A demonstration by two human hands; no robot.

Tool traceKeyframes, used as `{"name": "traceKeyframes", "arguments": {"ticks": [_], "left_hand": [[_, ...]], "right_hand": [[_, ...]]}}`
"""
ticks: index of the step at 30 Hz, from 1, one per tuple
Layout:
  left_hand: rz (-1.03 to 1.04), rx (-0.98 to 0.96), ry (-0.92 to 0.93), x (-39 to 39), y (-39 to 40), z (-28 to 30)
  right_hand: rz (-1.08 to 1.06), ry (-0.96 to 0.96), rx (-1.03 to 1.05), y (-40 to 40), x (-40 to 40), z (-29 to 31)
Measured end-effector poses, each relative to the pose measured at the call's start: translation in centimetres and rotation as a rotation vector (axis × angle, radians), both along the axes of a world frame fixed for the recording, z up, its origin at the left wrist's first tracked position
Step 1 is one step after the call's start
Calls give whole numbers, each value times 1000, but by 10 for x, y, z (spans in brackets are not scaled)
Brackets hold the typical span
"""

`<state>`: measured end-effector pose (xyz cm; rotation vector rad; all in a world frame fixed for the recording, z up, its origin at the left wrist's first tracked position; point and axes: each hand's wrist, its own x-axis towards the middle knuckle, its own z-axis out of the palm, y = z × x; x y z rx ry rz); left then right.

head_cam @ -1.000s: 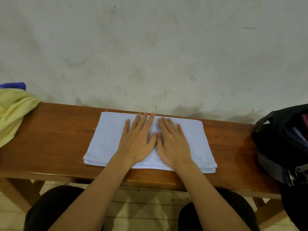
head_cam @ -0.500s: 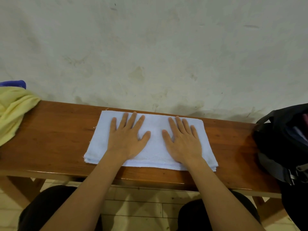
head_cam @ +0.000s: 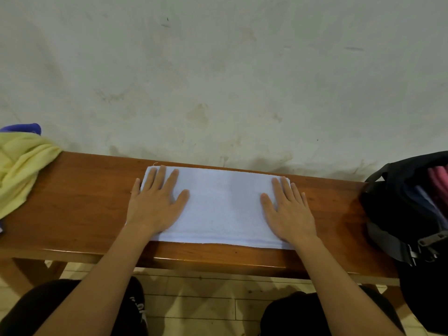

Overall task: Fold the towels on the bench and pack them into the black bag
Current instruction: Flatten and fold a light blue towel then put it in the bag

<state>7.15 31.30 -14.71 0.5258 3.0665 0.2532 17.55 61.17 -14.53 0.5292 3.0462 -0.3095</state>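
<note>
We count one folded white towel (head_cam: 224,209) lying flat mid-counter (head_cam: 80,214), and two hands on it: our left hand (head_cam: 155,204) presses its left end, our right hand (head_cam: 289,212) its right end, each grip wide with fingers straight, holding nothing. One yellow towel (head_cam: 19,170) lies bunched at the counter's left end; one black bag (head_cam: 409,214) stands open at the right.

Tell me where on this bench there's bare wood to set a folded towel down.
Bare wood lies between the yellow towel and the left hand, a narrower strip between the right hand and the black bag. The middle of the bench is crowded: both hands press flat on the white towel.
</note>
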Motion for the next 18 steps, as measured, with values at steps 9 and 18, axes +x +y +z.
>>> {"name": "traceKeyframes", "arguments": {"ticks": [9, 18], "left_hand": [[230, 258, -87, 8, -2, 26], [392, 397, -205, 9, -4, 46]], "right_hand": [[41, 121, 77, -30, -8, 12], [276, 50, -5, -73, -26, 11]]}}
